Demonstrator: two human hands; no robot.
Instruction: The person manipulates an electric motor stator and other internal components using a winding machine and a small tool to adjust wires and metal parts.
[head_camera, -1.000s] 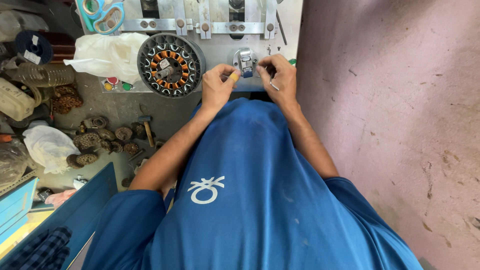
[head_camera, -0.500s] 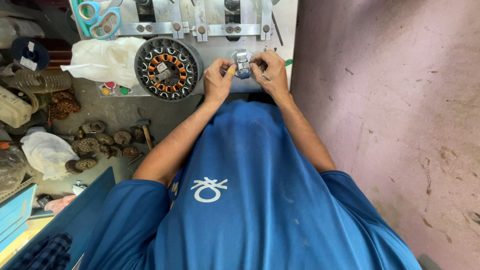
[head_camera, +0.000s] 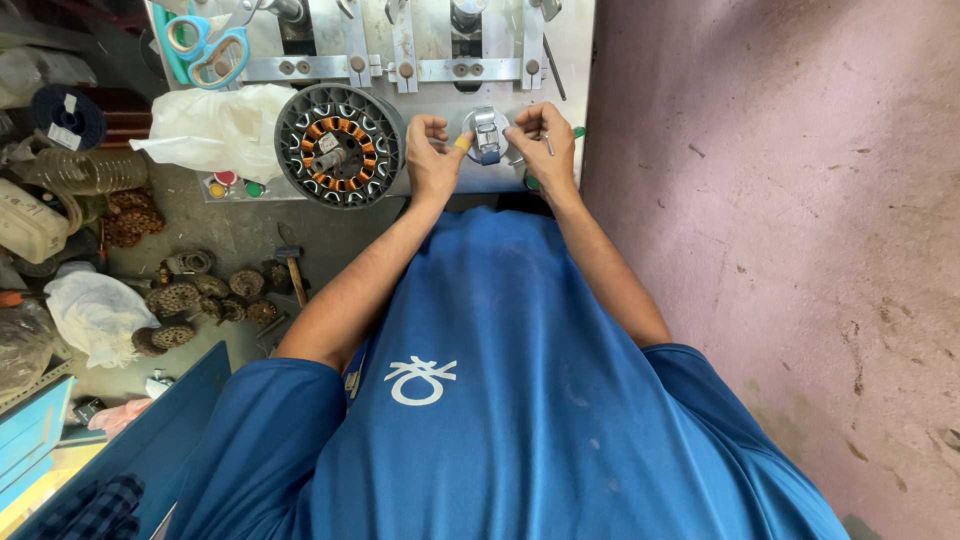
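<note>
Both my hands are raised to a grey metal machine panel (head_camera: 300, 70) in front of me. A small silver clamp-like part (head_camera: 487, 135) sits on a round mount there. My left hand (head_camera: 433, 158), with a yellow wrap on the thumb tip, pinches at the part's left side. My right hand (head_camera: 546, 146) is curled at its right side, with a thin metal pin between the fingers. Left of my hands a round motor stator (head_camera: 340, 146) with orange-copper windings leans on the panel. My blue shirt fills the lower view.
Blue-handled scissors (head_camera: 205, 42) hang on the panel above a crumpled white plastic bag (head_camera: 222, 128). Several rusty wound parts (head_camera: 205, 295) and a hammer (head_camera: 292, 270) lie on the grey floor at left. A blue box (head_camera: 150, 430) stands at lower left. A pink wall (head_camera: 780, 230) runs along the right.
Both hands stay at the small silver part, with only small finger shifts. The view has tipped slightly, so the panel and stator sit a little lower and nearer.
</note>
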